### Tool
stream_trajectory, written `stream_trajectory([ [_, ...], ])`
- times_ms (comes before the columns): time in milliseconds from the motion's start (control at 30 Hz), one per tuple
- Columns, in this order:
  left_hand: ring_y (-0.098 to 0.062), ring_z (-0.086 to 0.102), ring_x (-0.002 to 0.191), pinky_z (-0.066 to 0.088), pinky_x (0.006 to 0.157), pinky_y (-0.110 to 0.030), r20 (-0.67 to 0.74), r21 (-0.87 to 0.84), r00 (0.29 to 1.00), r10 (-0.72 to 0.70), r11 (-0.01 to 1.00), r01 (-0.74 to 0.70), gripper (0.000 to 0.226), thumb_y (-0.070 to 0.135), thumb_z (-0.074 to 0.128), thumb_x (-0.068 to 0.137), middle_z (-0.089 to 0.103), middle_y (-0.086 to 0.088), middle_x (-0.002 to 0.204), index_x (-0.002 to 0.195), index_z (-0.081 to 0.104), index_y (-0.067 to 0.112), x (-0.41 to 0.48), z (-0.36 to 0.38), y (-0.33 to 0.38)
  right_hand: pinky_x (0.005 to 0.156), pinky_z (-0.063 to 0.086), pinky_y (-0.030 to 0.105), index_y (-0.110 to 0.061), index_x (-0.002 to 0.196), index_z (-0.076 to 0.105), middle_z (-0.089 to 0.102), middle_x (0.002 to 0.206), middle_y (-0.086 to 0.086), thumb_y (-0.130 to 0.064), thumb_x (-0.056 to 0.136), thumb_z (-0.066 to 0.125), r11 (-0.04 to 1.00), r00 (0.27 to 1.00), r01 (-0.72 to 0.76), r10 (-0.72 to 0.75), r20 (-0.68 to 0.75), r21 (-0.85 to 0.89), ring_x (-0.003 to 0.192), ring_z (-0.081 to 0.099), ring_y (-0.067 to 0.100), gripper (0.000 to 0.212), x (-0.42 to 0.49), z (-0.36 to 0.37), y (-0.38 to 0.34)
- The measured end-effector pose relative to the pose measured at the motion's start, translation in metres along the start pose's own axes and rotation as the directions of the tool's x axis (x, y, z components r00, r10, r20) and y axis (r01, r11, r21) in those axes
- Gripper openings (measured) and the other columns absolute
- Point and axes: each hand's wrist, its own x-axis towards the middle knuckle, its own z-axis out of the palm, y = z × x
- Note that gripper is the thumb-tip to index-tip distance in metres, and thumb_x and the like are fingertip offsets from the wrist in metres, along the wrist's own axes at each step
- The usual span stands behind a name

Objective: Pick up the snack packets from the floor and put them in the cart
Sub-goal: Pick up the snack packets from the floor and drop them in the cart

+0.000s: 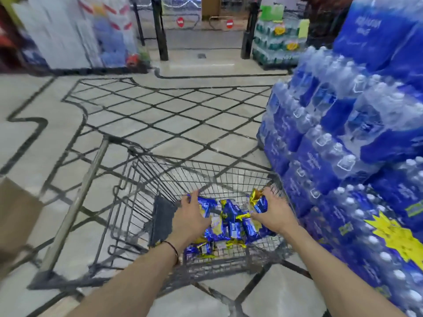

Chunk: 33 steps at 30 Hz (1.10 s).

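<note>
Both hands were seen reaching down into the cart (160, 179). The left hand (194, 219) and right hand (273, 213) were pressed from either side around a bundle of blue and gold packets (231, 216), fingers curled on the wrappers. More packets lay on the cart's wire bottom. No packet was seen on the visible floor (160, 115), so the task was judged nearly finished

Cart (128, 186) open from above; stacked water packs (343, 143) crowd its right rim — floor (34, 138) left lies clear.
</note>
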Motion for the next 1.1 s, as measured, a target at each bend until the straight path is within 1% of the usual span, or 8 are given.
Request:
stream_trajectory([
  [133, -0.033, 0.059, 0.104, 0.054, 0.072, -0.042, 0.018, -0.011, 0.993, -0.117, 0.993, 0.117, 0.084, 0.039, 0.074, 0.08, 0.037, -0.012, 0.141, 0.145, 0.022, 0.025, 0.056, 0.049, -0.011, 0.074, 0.046, 0.035, -0.025, 0.138, 0.038, 0.064, 0.092, 0.007, -0.056, 0.079, 0.065, 0.999, 0.994, -0.039, 0.042, 0.097, -0.028, 0.083, 0.055, 0.026, 0.072, 0.066, 0.044, 0.024],
  [267, -0.037, 0.052, 0.122, 0.052, 0.079, -0.042, 0.076, 0.015, 0.968, -0.24, 0.971, 0.239, 0.091, 0.042, 0.075, 0.079, 0.029, -0.013, 0.152, 0.148, 0.017, 0.026, 0.106, 0.107, -0.025, 0.084, 0.05, 0.039, -0.025, 0.133, 0.041, 0.064, 0.108, 0.013, -0.063, 0.075, 0.062, 0.991, 0.978, -0.12, 0.129, 0.161, -0.066, 0.101, 0.06, 0.033, 0.073, 0.126, 0.097, 0.056],
  [400, -0.036, 0.048, 0.126, 0.049, 0.089, -0.043, 0.082, 0.096, 0.956, -0.281, 0.957, 0.273, 0.095, 0.042, 0.074, 0.083, 0.029, -0.017, 0.152, 0.153, 0.015, 0.017, 0.154, 0.16, -0.038, 0.073, 0.044, 0.04, -0.023, 0.12, 0.044, 0.059, 0.102, 0.015, -0.063, 0.079, 0.062, 0.983, 0.974, -0.158, 0.171, 0.149, -0.091, 0.098, 0.055, 0.035, 0.06, 0.178, 0.153, 0.084],
  [567, -0.039, 0.046, 0.128, 0.048, 0.094, -0.046, 0.103, 0.081, 0.95, -0.294, 0.955, 0.286, 0.097, 0.039, 0.073, 0.085, 0.03, -0.021, 0.151, 0.155, 0.009, 0.016, 0.193, 0.214, -0.052, 0.084, 0.05, 0.051, -0.026, 0.132, 0.036, 0.056, 0.112, 0.02, -0.063, 0.081, 0.057, 0.973, 0.968, -0.187, 0.206, 0.146, -0.136, 0.116, 0.047, 0.042, 0.066, 0.218, 0.208, 0.106],
  [667, -0.038, 0.05, 0.12, 0.054, 0.085, -0.049, 0.099, 0.095, 0.954, -0.285, 0.957, 0.276, 0.098, 0.046, 0.074, 0.082, 0.034, -0.02, 0.145, 0.152, 0.009, 0.021, 0.2, 0.244, -0.059, 0.088, 0.048, 0.051, -0.025, 0.144, 0.025, 0.05, 0.126, 0.022, -0.059, 0.084, 0.058, 0.963, 0.959, -0.211, 0.237, 0.157, -0.165, 0.122, 0.043, 0.044, 0.076, 0.223, 0.23, 0.114],
  [733, -0.038, 0.049, 0.12, 0.055, 0.08, -0.047, 0.097, 0.126, 0.951, -0.293, 0.952, 0.28, 0.098, 0.05, 0.072, 0.082, 0.031, -0.02, 0.146, 0.152, 0.008, 0.022, 0.2, 0.257, -0.061, 0.089, 0.047, 0.051, -0.023, 0.146, 0.021, 0.046, 0.131, 0.021, -0.056, 0.084, 0.059, 0.961, 0.957, -0.22, 0.246, 0.153, -0.168, 0.125, 0.041, 0.044, 0.08, 0.221, 0.238, 0.116],
  [833, -0.04, 0.042, 0.131, 0.052, 0.084, -0.047, 0.107, 0.154, 0.942, -0.319, 0.941, 0.301, 0.1, 0.051, 0.068, 0.085, 0.02, -0.02, 0.157, 0.156, 0.004, 0.019, 0.2, 0.27, -0.062, 0.087, 0.048, 0.049, -0.024, 0.147, 0.018, 0.043, 0.137, 0.018, -0.057, 0.084, 0.058, 0.958, 0.955, -0.215, 0.247, 0.166, -0.19, 0.123, 0.043, 0.042, 0.082, 0.217, 0.241, 0.118],
  [1100, -0.042, 0.038, 0.129, 0.054, 0.084, -0.053, 0.1, 0.225, 0.942, -0.322, 0.929, 0.294, 0.096, 0.06, 0.066, 0.08, 0.028, -0.016, 0.149, 0.151, 0.014, 0.021, 0.192, 0.245, -0.05, 0.089, 0.048, 0.05, -0.029, 0.148, 0.015, 0.04, 0.144, 0.014, -0.074, 0.076, 0.057, 0.965, 0.951, -0.199, 0.232, 0.204, -0.17, 0.132, 0.038, 0.039, 0.095, 0.2, 0.207, 0.121],
])
